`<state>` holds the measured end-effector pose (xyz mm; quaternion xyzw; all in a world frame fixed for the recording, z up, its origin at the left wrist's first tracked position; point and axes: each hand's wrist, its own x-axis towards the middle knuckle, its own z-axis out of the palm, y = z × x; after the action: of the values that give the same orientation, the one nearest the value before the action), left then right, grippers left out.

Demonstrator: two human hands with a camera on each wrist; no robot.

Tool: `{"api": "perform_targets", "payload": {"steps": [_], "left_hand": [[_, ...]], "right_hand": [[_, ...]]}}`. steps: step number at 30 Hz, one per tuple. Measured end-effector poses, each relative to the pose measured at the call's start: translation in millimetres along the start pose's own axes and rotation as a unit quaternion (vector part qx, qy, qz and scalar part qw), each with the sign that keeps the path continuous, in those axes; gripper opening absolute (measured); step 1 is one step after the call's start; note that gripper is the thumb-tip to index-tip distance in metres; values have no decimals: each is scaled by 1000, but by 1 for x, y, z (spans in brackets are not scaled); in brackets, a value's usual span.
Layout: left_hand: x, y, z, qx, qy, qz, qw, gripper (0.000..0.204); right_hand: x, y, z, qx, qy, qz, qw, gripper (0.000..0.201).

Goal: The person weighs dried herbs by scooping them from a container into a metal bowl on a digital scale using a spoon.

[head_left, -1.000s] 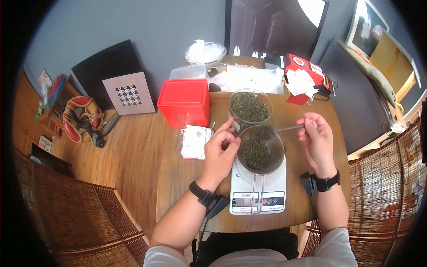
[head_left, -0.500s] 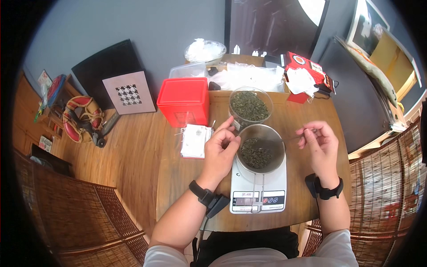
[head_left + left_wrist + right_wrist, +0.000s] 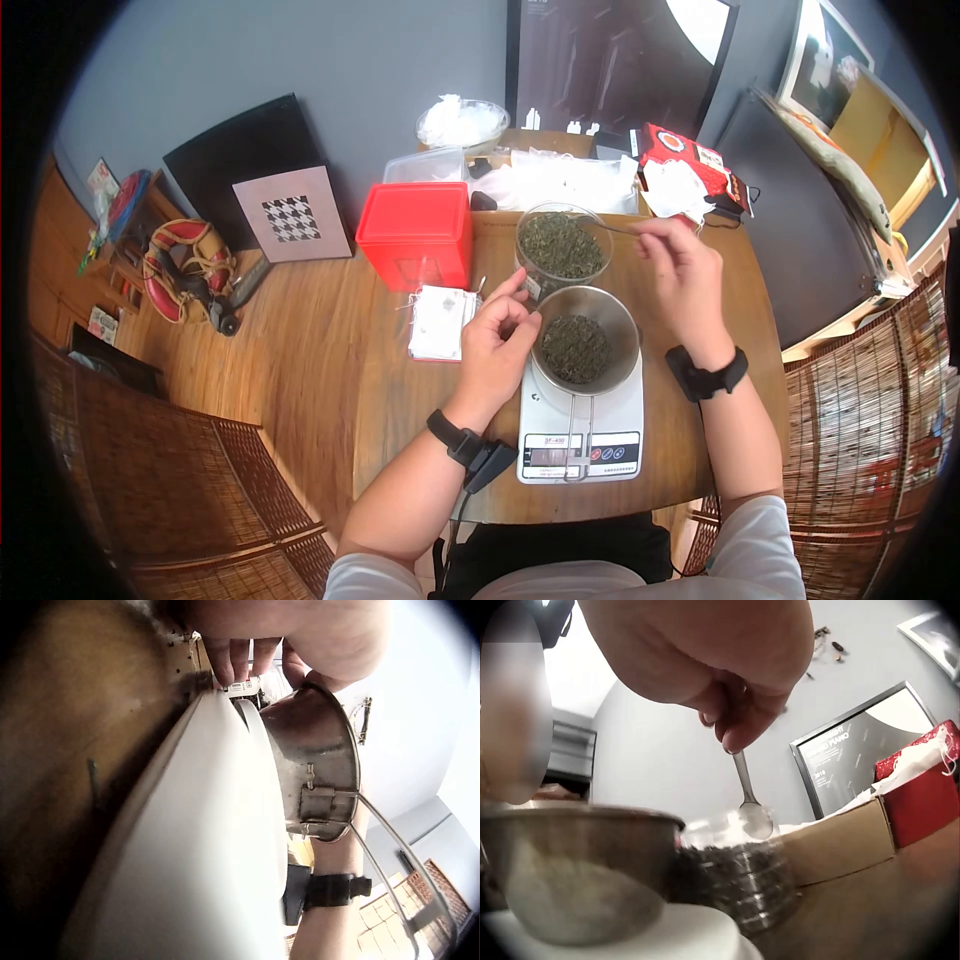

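A metal cup with a folding wire handle (image 3: pixel 618 345) holds dried green leaves (image 3: pixel 575 348) and stands on a white kitchen scale (image 3: pixel 540 410). My left hand (image 3: pixel 492 345) pinches the cup's left rim with thumb and forefinger; in the left wrist view the fingertips (image 3: pixel 296 673) meet at that rim. Just behind the cup is a clear plastic jar (image 3: pixel 524 262), filled with similar leaves. My right hand (image 3: pixel 685 275) pinches the handle of a metal spoon (image 3: pixel 744 780) at the jar's right side. The spoon's bowl dips toward the jar's mouth, seen through its clear wall.
Left of the jar stands a red lidded box (image 3: pixel 415 225), with white packets (image 3: pixel 440 322) in front of it. A cardboard box (image 3: pixel 490 228) holding white bags lies behind. Red packaging (image 3: pixel 690 150) sits at the back right. The wooden table (image 3: pixel 700 450) has a rounded edge.
My right hand dipped the spoon from above the cup into it, then carried it back and away to the jar. The left hand has stayed at the cup's rim.
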<state>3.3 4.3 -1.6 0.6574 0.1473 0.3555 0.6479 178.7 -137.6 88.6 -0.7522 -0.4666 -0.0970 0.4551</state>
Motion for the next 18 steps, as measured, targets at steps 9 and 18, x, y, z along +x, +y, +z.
{"api": "perform_targets", "payload": {"steps": [9, 18], "left_hand": [[0, -2, 1, -9, 14, 9, 1000, 13], [-1, -1, -1, -27, -9, -14, 999, 11]], "right_hand": [[16, -18, 14, -99, 17, -133, 986, 15], [23, 8, 17, 63, 92, 81, 990, 12]]}}
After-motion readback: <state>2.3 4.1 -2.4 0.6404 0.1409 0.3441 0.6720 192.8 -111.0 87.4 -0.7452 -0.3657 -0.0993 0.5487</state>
